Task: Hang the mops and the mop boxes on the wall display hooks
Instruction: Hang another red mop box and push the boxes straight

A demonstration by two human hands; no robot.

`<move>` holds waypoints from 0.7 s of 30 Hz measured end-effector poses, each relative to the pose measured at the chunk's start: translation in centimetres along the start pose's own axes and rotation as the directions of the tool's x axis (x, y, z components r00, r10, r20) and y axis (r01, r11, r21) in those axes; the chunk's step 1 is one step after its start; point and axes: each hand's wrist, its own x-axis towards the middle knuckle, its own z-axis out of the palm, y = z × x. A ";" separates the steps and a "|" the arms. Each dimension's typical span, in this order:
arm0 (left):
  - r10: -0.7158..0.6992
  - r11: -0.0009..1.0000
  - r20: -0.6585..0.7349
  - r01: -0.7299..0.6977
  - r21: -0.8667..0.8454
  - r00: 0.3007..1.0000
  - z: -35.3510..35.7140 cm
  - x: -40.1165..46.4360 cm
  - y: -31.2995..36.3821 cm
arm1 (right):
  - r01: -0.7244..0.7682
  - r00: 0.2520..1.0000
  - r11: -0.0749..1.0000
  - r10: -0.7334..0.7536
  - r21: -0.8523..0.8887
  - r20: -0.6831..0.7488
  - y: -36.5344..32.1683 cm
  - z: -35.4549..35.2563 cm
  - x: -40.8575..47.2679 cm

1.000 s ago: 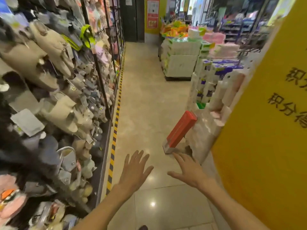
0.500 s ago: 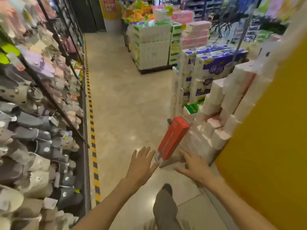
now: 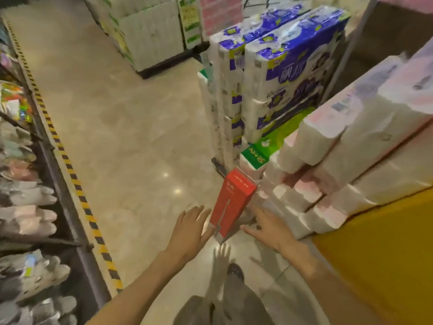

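Item: red mop box (image 3: 230, 204), tall and narrow, standing on the shop floor (image 3: 131, 127) and tilted, its upper end leaning right against a stack of white tissue-roll packs (image 3: 328, 184); a white strip runs along its foot. Left hand (image 3: 189, 231): palm down, fingers (image 3: 199, 213) spread wide and holding nothing, fingertips just beside the box's lower left edge; whether they touch it cannot be told. Right hand (image 3: 269, 227): palm down, fingers likewise spread and empty, low on the right of the box near its foot, between the box and the tissue stack. Behind the box: blue-and-white wrapped paper packs (image 3: 281, 73) stacked upright, with a green-labelled pack (image 3: 274, 143) lower down. Far right: a yellow panel (image 3: 386, 254) below the tissue stack. Left edge: a dark display rack (image 3: 68, 221) hung with soft slippers (image 3: 30, 214), bordered on the floor by a yellow-and-black striped strip (image 3: 70, 170). Bottom centre: a grey trouser leg (image 3: 234, 301) and a dark shoe (image 3: 235, 270).
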 end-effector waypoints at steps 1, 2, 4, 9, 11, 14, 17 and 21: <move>0.015 1.000 0.020 -0.015 -0.004 1.000 0.2 1.6 -0.6 | -0.012 1.000 1.000 0.012 0.021 -0.001 -0.1 -0.2 1.2; 0.028 1.000 0.048 -0.027 -0.013 0.998 0.3 3.4 -1.2 | -0.030 1.000 0.999 0.030 0.046 -0.002 -0.1 -0.3 2.3; 0.050 0.998 0.099 -0.046 -0.040 0.994 1.1 7.0 -2.4 | -0.090 0.995 0.992 0.093 0.093 -0.030 0.1 0.0 4.4; 0.098 0.978 0.172 -0.063 -0.198 0.980 4.6 16.1 -5.4 | -0.204 0.968 0.934 0.237 0.292 -0.084 2.0 2.7 9.6; 0.107 0.965 0.207 -0.052 -0.255 0.972 6.2 19.3 -6.7 | -0.247 0.950 0.885 0.302 0.394 -0.082 3.1 4.6 11.4; 0.112 0.939 0.294 -0.005 -0.343 0.949 8.7 24.1 -8.6 | -0.364 0.894 0.783 0.445 0.504 -0.045 4.7 8.1 13.6; 0.108 0.921 0.351 0.040 -0.388 0.930 10.8 28.5 -10.0 | -0.348 0.868 0.707 0.492 0.616 -0.074 5.7 10.7 15.0; 0.144 0.874 0.429 0.089 -0.478 0.892 14.0 33.6 -10.9 | -0.288 0.841 0.648 0.523 0.705 -0.137 6.0 12.2 16.2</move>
